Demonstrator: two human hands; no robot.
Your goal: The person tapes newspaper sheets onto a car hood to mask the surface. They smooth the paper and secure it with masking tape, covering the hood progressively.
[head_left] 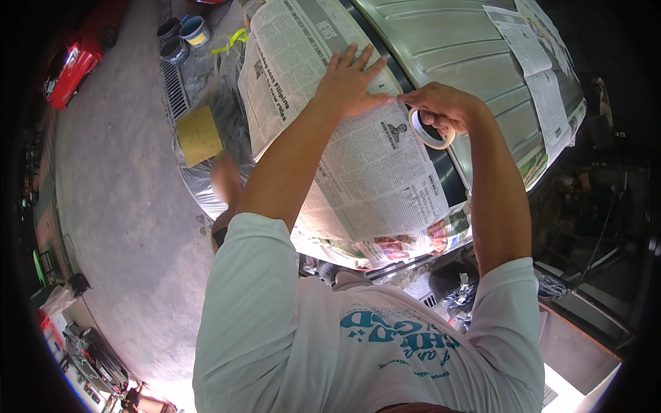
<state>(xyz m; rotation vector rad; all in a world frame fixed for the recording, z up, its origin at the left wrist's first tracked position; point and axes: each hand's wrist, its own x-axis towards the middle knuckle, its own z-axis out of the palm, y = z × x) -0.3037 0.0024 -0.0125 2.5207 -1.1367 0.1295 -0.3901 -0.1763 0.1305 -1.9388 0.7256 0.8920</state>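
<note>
My left hand (354,82) lies with its fingers spread on a sheet of newspaper (310,158), which covers the window area of a vehicle. In my right hand (444,107) is a roll of masking tape (430,143), its ring hanging from my curled fingers. The thumb of my left hand and the fingertips of my right come close together at the newspaper's edge. A dark strip (441,165) runs along that edge, between the paper and the ribbed silver-green roof (441,41). Whether a tape strip lies between the fingertips is hard to make out.
More newspaper (544,89) lies on the roof's far right side. To the left, another person's blurred hand (225,175) is near a yellow sheet (198,135) and clear plastic sheeting (200,189). Several buckets (196,31) stand by a floor grate (173,89). A red car (77,58) is beyond.
</note>
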